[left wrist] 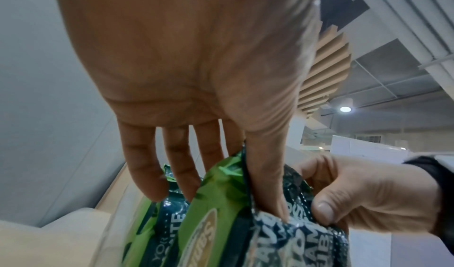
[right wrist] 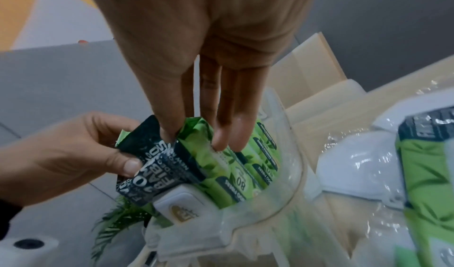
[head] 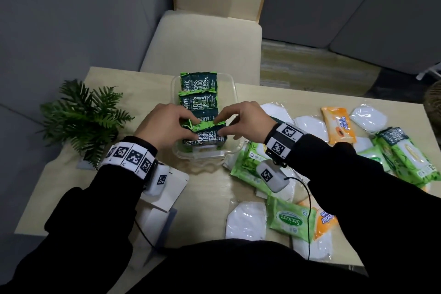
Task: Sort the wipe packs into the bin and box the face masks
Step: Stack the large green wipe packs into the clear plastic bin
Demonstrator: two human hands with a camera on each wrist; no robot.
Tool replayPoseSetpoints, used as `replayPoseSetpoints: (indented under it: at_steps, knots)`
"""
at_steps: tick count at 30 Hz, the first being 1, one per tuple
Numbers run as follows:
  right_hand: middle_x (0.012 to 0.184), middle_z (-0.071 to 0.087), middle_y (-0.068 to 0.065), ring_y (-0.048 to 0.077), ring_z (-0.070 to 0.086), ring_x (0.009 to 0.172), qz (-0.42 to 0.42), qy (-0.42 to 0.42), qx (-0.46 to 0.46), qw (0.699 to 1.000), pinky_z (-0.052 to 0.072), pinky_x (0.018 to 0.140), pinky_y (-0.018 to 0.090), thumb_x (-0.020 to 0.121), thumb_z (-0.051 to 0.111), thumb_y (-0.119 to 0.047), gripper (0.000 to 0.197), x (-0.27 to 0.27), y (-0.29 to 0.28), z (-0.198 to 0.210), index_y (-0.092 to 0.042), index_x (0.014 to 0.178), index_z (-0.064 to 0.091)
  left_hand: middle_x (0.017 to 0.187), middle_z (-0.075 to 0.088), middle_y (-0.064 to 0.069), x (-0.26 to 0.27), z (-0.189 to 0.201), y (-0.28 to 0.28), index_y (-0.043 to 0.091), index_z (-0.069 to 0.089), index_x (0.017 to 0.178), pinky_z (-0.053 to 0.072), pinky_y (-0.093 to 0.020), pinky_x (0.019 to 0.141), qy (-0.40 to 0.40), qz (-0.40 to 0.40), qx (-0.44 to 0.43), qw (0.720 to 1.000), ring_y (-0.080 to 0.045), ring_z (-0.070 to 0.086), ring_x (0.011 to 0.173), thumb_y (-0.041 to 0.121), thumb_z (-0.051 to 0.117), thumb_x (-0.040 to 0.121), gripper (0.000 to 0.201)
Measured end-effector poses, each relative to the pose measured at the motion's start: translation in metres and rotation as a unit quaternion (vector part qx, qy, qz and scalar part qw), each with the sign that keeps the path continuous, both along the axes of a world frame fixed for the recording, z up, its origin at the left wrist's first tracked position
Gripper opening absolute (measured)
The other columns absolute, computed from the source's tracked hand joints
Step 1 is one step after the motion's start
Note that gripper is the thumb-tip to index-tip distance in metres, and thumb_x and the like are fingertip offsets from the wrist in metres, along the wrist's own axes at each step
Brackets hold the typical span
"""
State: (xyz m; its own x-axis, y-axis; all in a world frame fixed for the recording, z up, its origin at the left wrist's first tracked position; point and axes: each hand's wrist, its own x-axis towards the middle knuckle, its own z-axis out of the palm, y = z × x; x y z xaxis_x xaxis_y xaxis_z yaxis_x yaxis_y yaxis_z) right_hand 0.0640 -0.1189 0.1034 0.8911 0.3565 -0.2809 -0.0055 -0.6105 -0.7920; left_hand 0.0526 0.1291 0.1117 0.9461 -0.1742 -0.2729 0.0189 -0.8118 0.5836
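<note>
At table centre, left hand (head: 164, 126) and right hand (head: 243, 118) both pinch the top edge of dark green wipe pack (head: 205, 135) — 4th in row, nearest slot of clear bin (head: 235, 93). Risk: tight fit, pack may buckle or ride up — neighbours tilt. Face masks (head: 245, 219) still loose, right.

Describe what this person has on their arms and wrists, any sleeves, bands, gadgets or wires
Both arms are in long black sleeves. Each wrist carries a band of white panels printed with black square code markers, the left band and the right band. Under each wrist hangs a small rounded white camera unit with its own marker, left and right. A thin black cable trails from the right unit. The hands are bare.
</note>
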Motion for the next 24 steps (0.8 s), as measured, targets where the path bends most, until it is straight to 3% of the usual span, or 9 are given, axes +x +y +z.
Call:
replayPoseSetpoints:
  at_steps: [3,7,11,13,15,17,19,21,24]
  knots:
    - [0.103,0.079,-0.004,0.01,0.072,0.069,0.045,-0.018,-0.067,0.997,0.061,0.072,0.028,0.079,0.09,-0.025,0.033,0.002,0.012,-0.005,-0.021,0.11,0.082,0.107,0.068,0.011,0.002,-0.015,0.0,0.034,0.081,0.103,0.052,-0.038,0.091,0.008,-0.017,0.063,0.998,-0.015,0.061,0.1,0.036,0.098,0.064,0.043]
    - [0.111,0.077,0.003,0.019,0.07,0.1,0.091,-0.043,-0.176,0.979,0.055,0.091,0.034,0.08,0.088,-0.023,0.034,-0.002,0.032,-0.024,-0.018,0.113,0.08,0.112,0.066,0.012,-0.008,-0.04,-0.007,0.038,0.078,0.111,0.051,-0.036,0.088,-0.011,-0.038,0.14,0.989,-0.018,0.062,0.105,0.041,0.093,0.072,0.042]
    - [0.107,0.077,0.0,0.01,0.067,0.087,0.076,0.002,-0.132,0.988,0.057,0.089,0.034,0.075,0.092,-0.024,0.037,0.005,0.025,-0.027,-0.019,0.109,0.081,0.112,0.067,0.011,-0.006,-0.045,-0.008,0.039,0.078,0.112,0.051,-0.035,0.087,-0.009,-0.031,0.135,0.99,-0.019,0.062,0.102,0.04,0.092,0.072,0.042]
    - [0.104,0.078,-0.003,0.013,0.069,0.093,0.08,0.029,-0.103,0.991,0.057,0.088,0.032,0.073,0.093,-0.032,0.037,0.005,0.017,-0.03,-0.021,0.107,0.08,0.108,0.068,0.013,-0.002,-0.042,0.001,0.038,0.079,0.109,0.052,-0.033,0.087,0.025,-0.039,0.083,0.995,-0.015,0.063,0.098,0.033,0.094,0.071,0.041]
    - [0.1,0.078,0.001,0.019,0.074,0.094,-0.013,0.104,0.008,0.994,0.062,0.084,0.036,0.077,0.09,-0.039,0.034,0.002,0.011,-0.032,-0.019,0.101,0.079,0.101,0.074,0.016,-0.001,-0.035,0.016,0.036,0.081,0.101,0.053,-0.03,0.086,0.064,-0.01,-0.036,0.997,-0.01,0.068,0.095,0.025,0.093,0.073,0.033]
    - [0.106,0.073,0.011,0.025,0.073,0.103,-0.176,0.189,0.143,0.956,0.063,0.081,0.043,0.088,0.081,-0.036,0.037,0.004,0.011,-0.033,-0.01,0.111,0.068,0.1,0.078,0.015,-0.001,-0.027,0.031,0.032,0.082,0.099,0.055,-0.031,0.087,0.073,0.093,-0.189,0.975,-0.007,0.07,0.097,0.019,0.085,0.083,0.021]
    - [0.118,0.061,0.014,0.04,0.063,0.12,-0.28,0.275,0.218,0.893,0.058,0.085,0.051,0.096,0.07,-0.04,0.048,0.012,0.019,-0.031,-0.012,0.132,0.054,0.106,0.077,0.01,0.006,-0.025,0.039,0.03,0.08,0.104,0.06,-0.041,0.086,0.052,0.234,-0.288,0.927,-0.012,0.07,0.101,0.018,0.075,0.091,0.018]
    - [0.133,0.053,0.016,0.052,0.05,0.128,-0.303,0.354,0.239,0.852,0.052,0.088,0.056,0.096,0.062,-0.055,0.067,0.022,0.033,-0.033,-0.017,0.148,0.043,0.111,0.074,0.004,0.017,-0.03,0.039,0.029,0.076,0.109,0.063,-0.05,0.087,0.07,0.31,-0.308,0.897,-0.019,0.07,0.103,0.022,0.072,0.094,0.017]
    - [0.14,0.056,0.018,0.053,0.056,0.122,-0.284,0.37,0.172,0.868,0.053,0.093,0.059,0.085,0.068,-0.067,0.082,0.029,0.05,-0.042,-0.014,0.146,0.051,0.108,0.071,0.001,0.025,-0.038,0.025,0.027,0.071,0.11,0.063,-0.043,0.074,0.149,0.274,-0.282,0.907,-0.022,0.07,0.095,0.025,0.073,0.096,0.014]
